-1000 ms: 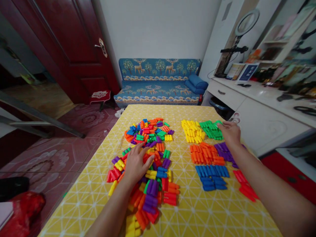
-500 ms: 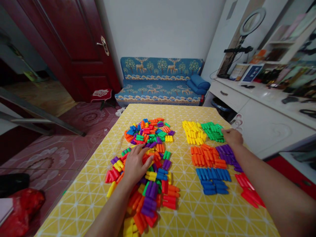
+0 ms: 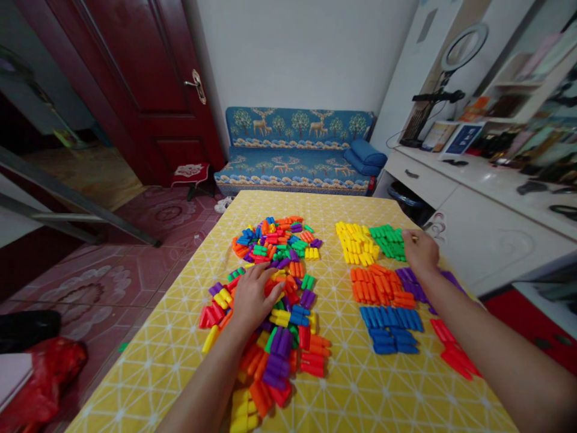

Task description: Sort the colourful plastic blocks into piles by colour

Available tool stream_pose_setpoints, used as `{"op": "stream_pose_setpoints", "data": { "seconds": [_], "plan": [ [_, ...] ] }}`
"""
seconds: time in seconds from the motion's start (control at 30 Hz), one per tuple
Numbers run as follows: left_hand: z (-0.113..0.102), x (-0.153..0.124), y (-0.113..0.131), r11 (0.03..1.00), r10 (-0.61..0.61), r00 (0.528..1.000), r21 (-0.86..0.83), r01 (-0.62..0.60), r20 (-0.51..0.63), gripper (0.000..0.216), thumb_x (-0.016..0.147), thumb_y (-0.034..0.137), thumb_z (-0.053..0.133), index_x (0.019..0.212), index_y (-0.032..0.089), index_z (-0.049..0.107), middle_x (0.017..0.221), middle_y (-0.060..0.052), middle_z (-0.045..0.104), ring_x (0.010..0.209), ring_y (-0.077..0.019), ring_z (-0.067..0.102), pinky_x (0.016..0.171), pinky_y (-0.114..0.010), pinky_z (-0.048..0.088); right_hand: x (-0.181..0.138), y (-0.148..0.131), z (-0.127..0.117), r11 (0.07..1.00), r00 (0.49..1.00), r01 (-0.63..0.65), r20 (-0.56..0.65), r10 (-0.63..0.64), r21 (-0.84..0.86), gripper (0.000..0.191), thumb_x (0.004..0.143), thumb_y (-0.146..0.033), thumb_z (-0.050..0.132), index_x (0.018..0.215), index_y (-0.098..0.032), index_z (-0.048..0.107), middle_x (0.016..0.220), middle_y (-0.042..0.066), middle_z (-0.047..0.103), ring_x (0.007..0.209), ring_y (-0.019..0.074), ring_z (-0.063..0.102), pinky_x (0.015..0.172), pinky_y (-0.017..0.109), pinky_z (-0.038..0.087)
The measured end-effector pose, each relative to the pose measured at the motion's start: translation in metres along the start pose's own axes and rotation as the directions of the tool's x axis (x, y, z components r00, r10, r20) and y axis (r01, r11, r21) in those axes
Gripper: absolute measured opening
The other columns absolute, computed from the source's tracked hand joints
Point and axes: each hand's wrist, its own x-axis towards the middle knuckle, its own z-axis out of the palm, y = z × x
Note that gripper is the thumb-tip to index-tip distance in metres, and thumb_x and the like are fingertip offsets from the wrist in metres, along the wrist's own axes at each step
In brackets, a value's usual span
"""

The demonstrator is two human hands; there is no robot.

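My left hand [image 3: 253, 299] rests over a loose pile of mixed bullet-shaped plastic blocks [image 3: 278, 349], fingers stretched out and thumb apart. Beyond its fingertips lies another mixed heap of blocks [image 3: 270, 237]. At the right edge of the green blocks [image 3: 388, 242], my right hand [image 3: 421, 251] is closed with its fingers curled in; what it pinches is hidden. Left of the green group sit yellow blocks [image 3: 356, 243]. Nearer are orange blocks [image 3: 378, 285], blue blocks [image 3: 390, 329] and red blocks [image 3: 453, 349]. My right wrist partly covers the purple blocks [image 3: 411, 282].
A yellow patterned cloth [image 3: 342, 391] covers the table. Past its far edge stands a blue sofa [image 3: 293, 159]. To the right is a white dresser [image 3: 487, 216] with bottles and a ring light [image 3: 464, 48]. A red stool [image 3: 192, 171] stands near the door [image 3: 148, 90].
My right hand has shifted slightly left and turned at the green blocks, its fingers more curled. My left hand stays over the pile. The whole view has moved a little.
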Motion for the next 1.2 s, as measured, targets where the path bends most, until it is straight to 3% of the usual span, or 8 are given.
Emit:
{"op": "stream_pose_setpoints", "data": {
  "seconds": [0.1, 0.2, 0.37, 0.5, 0.67, 0.9, 1.03, 1.2],
  "plan": [
    [0.001, 0.000, -0.001, 1.000, -0.003, 1.000, -0.023, 0.003, -0.004, 0.030, 0.091, 0.041, 0.054, 0.113, 0.025, 0.067, 0.123, -0.006, 0.064, 0.113, -0.0263, 0.059, 0.097, -0.044, 0.049, -0.048, -0.040, 0.011, 0.951, 0.963, 0.191, 0.142, -0.229, 0.243, 0.027, 0.083, -0.038, 0.053, 0.093, -0.018, 0.069, 0.101, 0.009, 0.067, 0.091, 0.0191, 0.061, 0.079, 0.032, 0.046],
    [0.002, 0.000, -0.002, 1.000, -0.015, 1.000, -0.025, 0.015, -0.013, 0.026, 0.090, 0.038, 0.056, 0.110, 0.025, 0.068, 0.121, -0.006, 0.066, 0.110, -0.0257, 0.061, 0.094, -0.043, 0.050, -0.110, -0.078, 0.024, 0.851, 0.829, 0.224, 0.366, -0.422, 0.474, 0.023, 0.083, -0.035, 0.055, 0.095, -0.020, 0.068, 0.104, 0.007, 0.066, 0.086, 0.0178, 0.062, 0.070, 0.030, 0.050],
    [0.001, 0.001, -0.002, 0.999, -0.040, 0.999, -0.013, 0.039, -0.033, 0.025, 0.089, 0.037, 0.058, 0.109, 0.025, 0.068, 0.118, -0.006, 0.067, 0.107, -0.0260, 0.061, 0.092, -0.043, 0.050, -0.180, -0.110, 0.047, 0.833, 0.673, 0.302, 0.516, -0.531, 0.463, 0.037, 0.074, -0.017, 0.062, 0.110, -0.023, 0.066, 0.110, 0.006, 0.063, 0.100, 0.0197, 0.060, 0.089, 0.035, 0.049],
    [0.002, 0.000, -0.004, 0.998, -0.061, 0.997, -0.009, 0.061, -0.038, 0.025, 0.089, 0.037, 0.059, 0.108, 0.025, 0.068, 0.115, -0.005, 0.068, 0.105, -0.0258, 0.061, 0.092, -0.042, 0.049, -0.194, -0.119, 0.059, 0.895, 0.700, 0.317, 0.559, -0.445, 0.315, 0.038, 0.070, -0.015, 0.067, 0.108, -0.024, 0.069, 0.102, 0.007, 0.066, 0.100, 0.0235, 0.060, 0.091, 0.039, 0.048],
    [0.002, 0.000, -0.004, 0.999, -0.049, 0.998, -0.023, 0.048, -0.050, 0.024, 0.088, 0.034, 0.061, 0.108, 0.025, 0.069, 0.115, -0.005, 0.068, 0.106, -0.0261, 0.060, 0.091, -0.042, 0.046, -0.200, -0.125, 0.056, 0.929, 0.775, 0.106, 0.557, -0.300, 0.353, 0.037, 0.064, -0.011, 0.068, 0.100, -0.020, 0.069, 0.093, 0.005, 0.066, 0.083, 0.0191, 0.061, 0.077, 0.032, 0.049],
    [-0.008, -0.001, 0.003, 0.979, 0.163, 0.976, -0.100, -0.178, -0.142, 0.020, 0.088, 0.038, 0.064, 0.105, 0.030, 0.069, 0.112, -0.003, 0.070, 0.111, -0.0249, 0.057, 0.104, -0.051, 0.032, -0.210, -0.146, 0.035, 0.712, 0.852, -0.192, 0.475, -0.221, 0.676, 0.014, 0.072, -0.031, 0.067, 0.081, -0.019, 0.066, 0.082, 0.002, 0.064, 0.075, 0.0168, 0.059, 0.069, 0.028, 0.047],
    [-0.006, -0.001, 0.003, 0.926, 0.286, 0.943, -0.204, -0.318, -0.173, 0.022, 0.084, 0.038, 0.069, 0.100, 0.023, 0.069, 0.098, -0.005, 0.072, 0.099, -0.0224, 0.062, 0.098, -0.047, 0.039, -0.223, -0.157, 0.033, 0.591, 0.808, -0.373, 0.563, -0.171, 0.715, 0.020, 0.076, -0.036, 0.067, 0.086, -0.019, 0.065, 0.081, 0.002, 0.066, 0.075, 0.0166, 0.061, 0.067, 0.027, 0.049],
    [-0.003, -0.001, 0.001, 0.870, 0.319, 0.918, -0.312, -0.382, -0.236, 0.023, 0.084, 0.029, 0.069, 0.105, 0.020, 0.067, 0.095, -0.007, 0.070, 0.092, -0.0203, 0.063, 0.085, -0.037, 0.049, -0.237, -0.159, 0.036, 0.576, 0.776, -0.379, 0.588, -0.228, 0.724, 0.018, 0.079, -0.032, 0.064, 0.091, -0.019, 0.065, 0.086, 0.003, 0.069, 0.080, 0.0171, 0.064, 0.072, 0.028, 0.051]
  ]
}}
